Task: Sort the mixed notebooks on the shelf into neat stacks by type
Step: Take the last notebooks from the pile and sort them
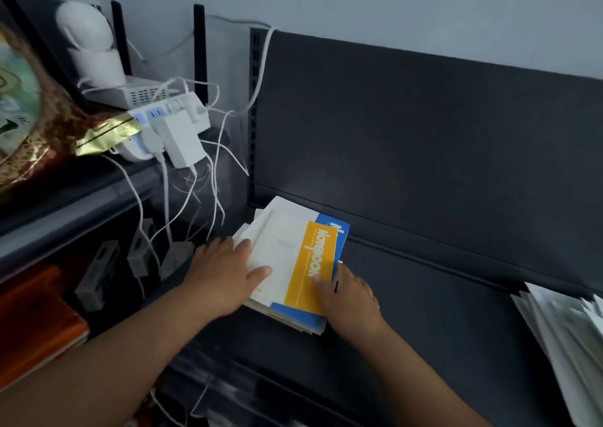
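Observation:
A low stack of notebooks (287,247) lies at the left end of the dark shelf (440,296). Its top cover is white with a yellow band (310,270) printed with white lettering, and blue covers (339,231) stick out beneath it on the right. My left hand (222,280) rests on the stack's left side, thumb across the white cover. My right hand (350,299) holds the stack's near right corner, thumb on the yellow band and fingers down the stack's edge.
A second heap of white notebooks (567,338) slumps at the shelf's right end. Left of the upright, a white power strip (166,129) with plugs and hanging cables sits on another shelf, beside a gold foil packet (42,123). Orange books (36,322) lie lower left.

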### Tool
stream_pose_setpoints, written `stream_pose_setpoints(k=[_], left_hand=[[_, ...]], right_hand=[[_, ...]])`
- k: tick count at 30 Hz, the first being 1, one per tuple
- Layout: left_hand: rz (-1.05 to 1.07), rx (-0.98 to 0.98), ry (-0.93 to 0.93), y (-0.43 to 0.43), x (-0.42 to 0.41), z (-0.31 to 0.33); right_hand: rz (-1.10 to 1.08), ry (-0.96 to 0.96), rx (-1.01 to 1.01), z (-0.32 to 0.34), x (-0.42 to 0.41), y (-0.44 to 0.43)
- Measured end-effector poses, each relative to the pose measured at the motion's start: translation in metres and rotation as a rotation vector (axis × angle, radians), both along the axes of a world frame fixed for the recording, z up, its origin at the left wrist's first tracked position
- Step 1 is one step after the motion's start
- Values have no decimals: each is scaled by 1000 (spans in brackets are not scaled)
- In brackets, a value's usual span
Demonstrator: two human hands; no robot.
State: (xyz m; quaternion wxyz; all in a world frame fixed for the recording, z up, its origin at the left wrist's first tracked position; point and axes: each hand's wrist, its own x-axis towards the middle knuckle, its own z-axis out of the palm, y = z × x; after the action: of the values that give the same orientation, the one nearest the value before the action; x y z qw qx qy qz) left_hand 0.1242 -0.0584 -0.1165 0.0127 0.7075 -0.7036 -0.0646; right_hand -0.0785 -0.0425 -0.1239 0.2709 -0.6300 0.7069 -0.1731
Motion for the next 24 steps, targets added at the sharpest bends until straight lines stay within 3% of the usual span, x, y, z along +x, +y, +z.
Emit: stream_pose_setpoints(k=[7, 11, 15, 19, 24], left_hand=[[-175, -24, -1, 17, -4, -7], [-241, -6, -14, 26, -13, -7], [-342, 19, -48, 32, -23, -7], [-385, 32, -18, 34, -31, -2], [-416, -53, 185, 29, -39, 7]], right_hand=[[-221, -170, -6, 2, 10, 5], [-405, -430, -21, 6, -2, 12], [-586, -712, 87, 5, -19, 22], [-553, -686, 64, 9, -29, 37], [-556, -712, -68, 19, -38, 58]])
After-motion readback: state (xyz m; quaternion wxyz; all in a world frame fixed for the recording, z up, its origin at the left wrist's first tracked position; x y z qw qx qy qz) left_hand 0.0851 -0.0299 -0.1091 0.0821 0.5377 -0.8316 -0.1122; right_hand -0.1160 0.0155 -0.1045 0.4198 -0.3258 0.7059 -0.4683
